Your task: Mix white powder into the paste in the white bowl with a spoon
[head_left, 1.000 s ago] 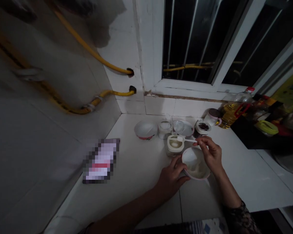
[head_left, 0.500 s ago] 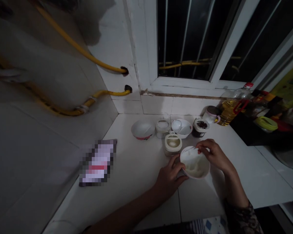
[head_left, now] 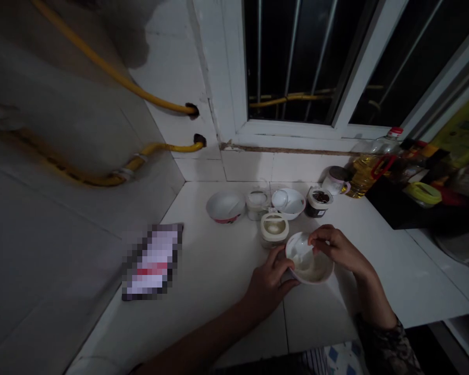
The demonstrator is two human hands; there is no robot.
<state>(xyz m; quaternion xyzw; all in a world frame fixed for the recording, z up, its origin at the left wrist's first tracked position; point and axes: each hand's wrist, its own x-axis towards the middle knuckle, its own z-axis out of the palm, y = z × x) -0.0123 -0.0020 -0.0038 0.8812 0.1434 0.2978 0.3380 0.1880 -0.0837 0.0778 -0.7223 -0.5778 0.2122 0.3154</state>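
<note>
My left hand (head_left: 266,282) grips the left rim of a white bowl (head_left: 323,273), thumb and fingers on its edge. The bowl tilts and has pale, whitish stuff inside. Over its opening, my right hand (head_left: 338,251) pinches a white spoon (head_left: 302,246), whose lower end is in the bowl; its outline is hard to make out against the white. Just behind the bowl stands a cream-rimmed jar (head_left: 274,229) with a clear lid. Farther back are a white bowl (head_left: 295,205) with a small round white piece in it and a jar of dark contents (head_left: 319,202).
A wide bowl (head_left: 224,208) and a second clear-lidded jar (head_left: 257,204) stand near the back wall. To the right are a mug (head_left: 335,180), an oil bottle (head_left: 363,172) and a yellow-green lidded container (head_left: 424,192). A blurred packet (head_left: 152,263) lies left.
My right hand has shifted slightly left with the spoon, which now shows more plainly inside the bowl. My left hand keeps its hold. The view has moved a little.
</note>
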